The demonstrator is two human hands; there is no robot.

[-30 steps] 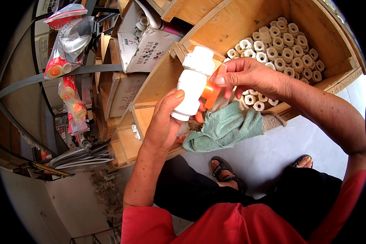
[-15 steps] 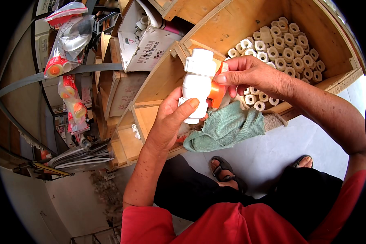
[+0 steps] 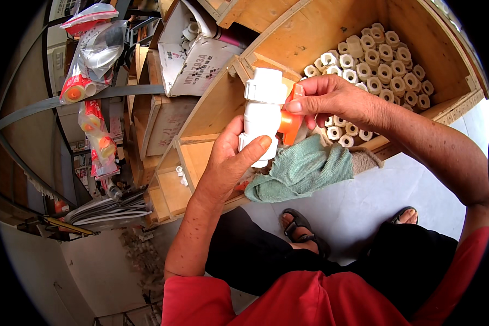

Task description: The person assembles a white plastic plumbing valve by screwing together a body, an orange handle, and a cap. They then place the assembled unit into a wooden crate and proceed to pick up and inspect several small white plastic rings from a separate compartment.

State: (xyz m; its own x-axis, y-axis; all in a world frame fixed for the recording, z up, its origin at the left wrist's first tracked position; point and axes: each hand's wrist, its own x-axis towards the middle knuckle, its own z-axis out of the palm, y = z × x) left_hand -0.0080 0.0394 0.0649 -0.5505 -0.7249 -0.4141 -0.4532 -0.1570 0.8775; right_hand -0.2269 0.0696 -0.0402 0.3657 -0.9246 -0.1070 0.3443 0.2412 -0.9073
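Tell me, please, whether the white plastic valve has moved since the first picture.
Yes: the lower end of the white plastic valve has swung right, closer to the green cloth, which has stayed put.

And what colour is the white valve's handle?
The handle is orange, best seen in the head view.

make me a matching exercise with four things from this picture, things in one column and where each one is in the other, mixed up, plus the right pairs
Things
1. green cloth
2. white valve body
3. orange handle
4. white fittings

Places
A. pinched between the thumb and fingers of the right hand
B. heaped in the wooden box at the upper right
C. lying crumpled, just below the orange handle in the picture
D. gripped in the left hand

Right pairs
1-C; 2-D; 3-A; 4-B
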